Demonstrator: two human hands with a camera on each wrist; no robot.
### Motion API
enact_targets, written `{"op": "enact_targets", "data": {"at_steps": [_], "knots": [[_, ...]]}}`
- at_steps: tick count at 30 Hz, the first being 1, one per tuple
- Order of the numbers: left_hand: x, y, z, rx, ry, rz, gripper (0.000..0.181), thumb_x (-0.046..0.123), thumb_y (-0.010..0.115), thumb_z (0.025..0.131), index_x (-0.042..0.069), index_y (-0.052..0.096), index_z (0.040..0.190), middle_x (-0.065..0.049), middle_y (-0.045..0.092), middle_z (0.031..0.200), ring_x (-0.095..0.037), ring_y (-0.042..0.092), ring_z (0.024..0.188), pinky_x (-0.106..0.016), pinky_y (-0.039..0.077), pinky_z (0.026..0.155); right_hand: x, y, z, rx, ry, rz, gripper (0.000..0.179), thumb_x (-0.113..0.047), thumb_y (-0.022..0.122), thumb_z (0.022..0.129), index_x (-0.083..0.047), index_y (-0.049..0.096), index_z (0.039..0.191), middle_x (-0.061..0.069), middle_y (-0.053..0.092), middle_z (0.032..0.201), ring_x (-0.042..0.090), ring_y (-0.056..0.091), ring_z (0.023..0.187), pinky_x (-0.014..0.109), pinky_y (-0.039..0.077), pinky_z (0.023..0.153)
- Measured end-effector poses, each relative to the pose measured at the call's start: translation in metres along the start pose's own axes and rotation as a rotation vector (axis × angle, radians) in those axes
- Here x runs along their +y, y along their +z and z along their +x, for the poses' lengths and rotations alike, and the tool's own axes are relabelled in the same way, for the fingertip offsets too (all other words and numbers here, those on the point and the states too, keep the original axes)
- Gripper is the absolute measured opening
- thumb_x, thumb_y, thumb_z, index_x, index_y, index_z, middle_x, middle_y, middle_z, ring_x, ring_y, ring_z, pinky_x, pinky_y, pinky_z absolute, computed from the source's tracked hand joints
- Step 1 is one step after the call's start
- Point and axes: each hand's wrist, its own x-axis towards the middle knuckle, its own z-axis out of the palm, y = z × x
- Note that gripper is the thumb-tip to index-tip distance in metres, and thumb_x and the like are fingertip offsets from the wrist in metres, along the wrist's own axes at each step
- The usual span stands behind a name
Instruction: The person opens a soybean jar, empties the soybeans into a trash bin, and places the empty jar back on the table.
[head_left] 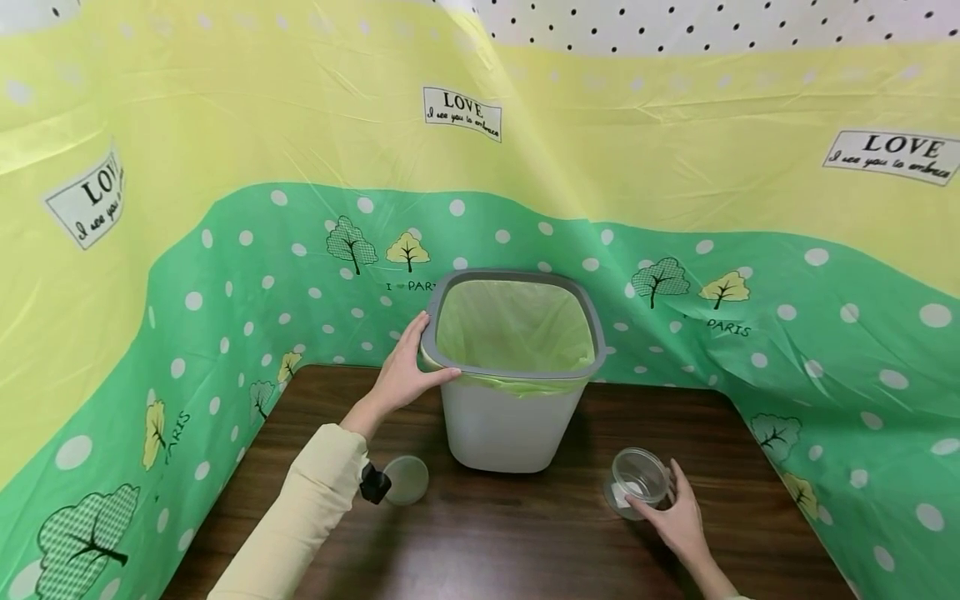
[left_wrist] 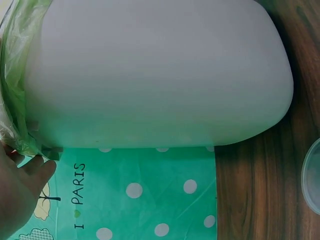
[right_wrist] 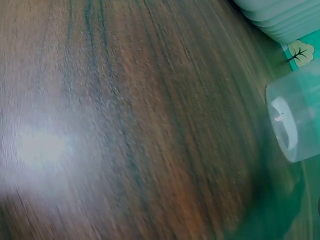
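A light grey trash bin [head_left: 504, 429] with a darker grey rim stands upright on the table, lined with a thin green bag [head_left: 517, 329]. My left hand [head_left: 401, 377] grips its left front corner, thumb along the front rim and fingers on the side. The left wrist view shows those fingers by the gathered bag edge and the bin's pale wall [left_wrist: 160, 75]. Off to the right, my right hand [head_left: 677, 521] holds a round clear plastic container [head_left: 642, 473] between thumb and fingers. Something white shows at its base, also visible on the container [right_wrist: 302, 117] in the right wrist view.
A round translucent lid [head_left: 407, 481] lies on the dark wooden table [head_left: 480, 533], left of the bin and near the black wrist camera [head_left: 374, 483]. Behind the table hangs a green and yellow patterned curtain [head_left: 300, 125], close to the bin's back.
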Motion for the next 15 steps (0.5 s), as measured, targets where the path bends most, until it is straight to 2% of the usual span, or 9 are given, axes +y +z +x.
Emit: {"op": "enact_targets", "data": {"at_steps": [7, 9, 11, 13, 15], "knots": [[0.001, -0.001, 0.000, -0.004, 0.010, 0.011, 0.100, 0.053, 0.068, 0.072, 0.015, 0.012, 0.147, -0.002, 0.012, 0.152, -0.023, 0.015, 0.137, -0.051, 0.024, 0.104, -0.011, -0.014, 0.011, -0.011, -0.087, -0.103, 0.101, -0.018, 0.081, 0.068, 0.001, 0.017, 0.143, 0.027, 0.037, 0.130, 0.044, 0.036, 0.119, -0.004, 0.020, 0.085], [0.001, -0.002, 0.000, -0.005, 0.012, 0.021, 0.101, 0.053, 0.068, 0.072, 0.015, 0.012, 0.147, -0.002, 0.012, 0.152, -0.023, 0.014, 0.137, -0.051, 0.023, 0.104, -0.016, -0.018, 0.015, -0.024, -0.113, -0.140, 0.100, -0.021, 0.080, 0.069, 0.000, 0.017, 0.144, 0.027, 0.038, 0.131, 0.043, 0.036, 0.119, 0.010, 0.028, 0.094], [0.001, -0.003, -0.001, -0.008, 0.015, 0.030, 0.101, 0.054, 0.067, 0.073, 0.014, 0.012, 0.147, -0.003, 0.012, 0.152, -0.023, 0.014, 0.137, -0.051, 0.022, 0.105, -0.022, -0.022, 0.021, -0.038, -0.133, -0.178, 0.100, -0.023, 0.079, 0.070, -0.002, 0.016, 0.144, 0.026, 0.038, 0.132, 0.042, 0.035, 0.119, 0.031, 0.032, 0.098], [0.001, -0.005, -0.002, -0.012, 0.016, 0.035, 0.101, 0.054, 0.067, 0.073, 0.014, 0.011, 0.147, -0.004, 0.012, 0.152, -0.023, 0.014, 0.137, -0.051, 0.022, 0.105, -0.028, -0.027, 0.026, -0.059, -0.149, -0.197, 0.100, -0.025, 0.078, 0.071, -0.004, 0.015, 0.145, 0.026, 0.036, 0.133, 0.044, 0.032, 0.120, 0.051, 0.031, 0.093], [0.000, -0.008, -0.003, -0.014, 0.014, 0.041, 0.100, 0.053, 0.067, 0.074, 0.015, 0.011, 0.147, -0.004, 0.013, 0.151, -0.024, 0.013, 0.137, -0.052, 0.021, 0.105, -0.034, -0.031, 0.032, -0.081, -0.166, -0.220, 0.100, -0.028, 0.077, 0.072, -0.004, 0.014, 0.145, 0.026, 0.034, 0.135, 0.046, 0.029, 0.122, 0.060, 0.029, 0.087]]}}
